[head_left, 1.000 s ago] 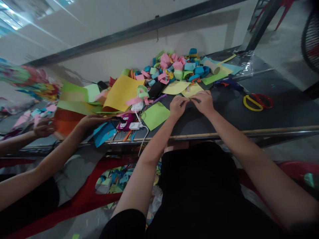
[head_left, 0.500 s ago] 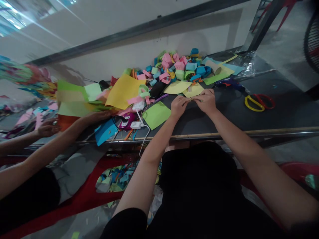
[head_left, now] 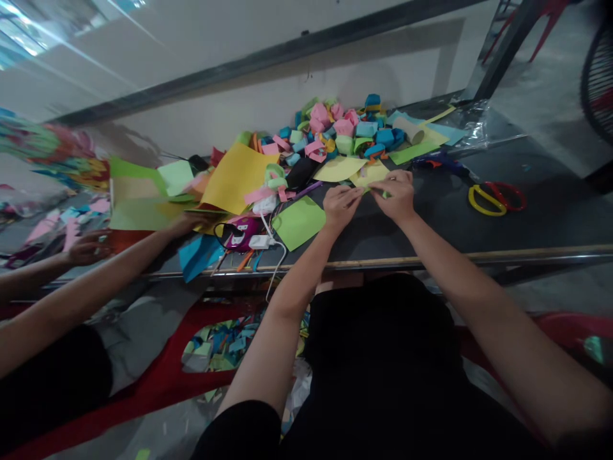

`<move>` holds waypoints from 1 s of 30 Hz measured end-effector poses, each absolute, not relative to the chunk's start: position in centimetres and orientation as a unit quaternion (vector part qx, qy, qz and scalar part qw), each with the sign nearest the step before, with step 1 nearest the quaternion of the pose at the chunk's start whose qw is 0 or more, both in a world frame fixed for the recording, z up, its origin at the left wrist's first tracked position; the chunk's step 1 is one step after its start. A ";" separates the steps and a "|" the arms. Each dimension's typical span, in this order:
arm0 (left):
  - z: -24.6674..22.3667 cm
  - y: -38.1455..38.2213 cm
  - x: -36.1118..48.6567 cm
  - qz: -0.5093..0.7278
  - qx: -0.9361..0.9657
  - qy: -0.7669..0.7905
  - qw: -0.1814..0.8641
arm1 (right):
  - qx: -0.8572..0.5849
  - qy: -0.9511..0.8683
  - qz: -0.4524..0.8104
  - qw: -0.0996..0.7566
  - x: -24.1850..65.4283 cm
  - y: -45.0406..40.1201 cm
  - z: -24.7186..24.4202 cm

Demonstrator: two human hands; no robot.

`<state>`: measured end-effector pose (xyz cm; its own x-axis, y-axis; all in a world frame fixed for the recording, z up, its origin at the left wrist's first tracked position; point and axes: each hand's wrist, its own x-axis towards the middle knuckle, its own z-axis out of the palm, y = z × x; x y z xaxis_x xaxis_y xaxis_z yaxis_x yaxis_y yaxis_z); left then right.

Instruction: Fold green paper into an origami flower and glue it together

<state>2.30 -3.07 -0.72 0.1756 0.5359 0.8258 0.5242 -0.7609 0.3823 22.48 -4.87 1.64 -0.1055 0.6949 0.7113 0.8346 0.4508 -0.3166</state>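
My left hand (head_left: 340, 207) and my right hand (head_left: 397, 197) meet above the dark table, fingertips close together. Pinched between them is a small piece of yellow-green paper (head_left: 368, 189), mostly covered by the fingers. Just behind the hands lie pale yellow paper sheets (head_left: 339, 168). A square of green paper (head_left: 299, 222) rests to the left of my left hand. Off to the right of my right hand are scissors (head_left: 488, 199) with one yellow and one red handle loop, and a dark blue tool (head_left: 443, 162) whose kind is unclear.
Folded coloured paper pieces (head_left: 345, 128) are heaped by the wall. A purple power strip (head_left: 242, 234) with a white plug and cable (head_left: 280, 263) sits left. A co-worker's hand (head_left: 191, 222) is among paper sheets (head_left: 239, 179). A fan (head_left: 598, 83) stands far right.
My fingers have shifted slightly on the paper piece, and more of its yellow-green surface shows. The co-worker's hand and sheets at left have moved a little.
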 end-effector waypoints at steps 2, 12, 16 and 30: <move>-0.4 -3.1 2.1 0.556 0.750 0.355 0.039 | -0.535 -0.730 -0.070 0.419 22.4 -4.9 1.7; 0.0 -2.7 3.1 0.493 0.642 0.407 0.423 | -0.470 -0.642 0.402 0.454 21.6 -5.2 2.0; 0.3 -2.9 3.3 0.526 0.623 0.371 0.444 | -0.440 -0.610 0.534 0.386 21.6 -4.8 2.0; -0.2 -1.2 2.2 0.634 0.414 0.462 0.461 | -0.460 -0.627 0.507 0.372 21.2 -5.3 2.0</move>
<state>2.21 -1.17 -0.25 -0.2314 0.9677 0.0997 -0.2025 -0.1482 0.9680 21.19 -5.26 1.95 -0.3003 0.9538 0.0017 0.1993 0.0645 -0.9778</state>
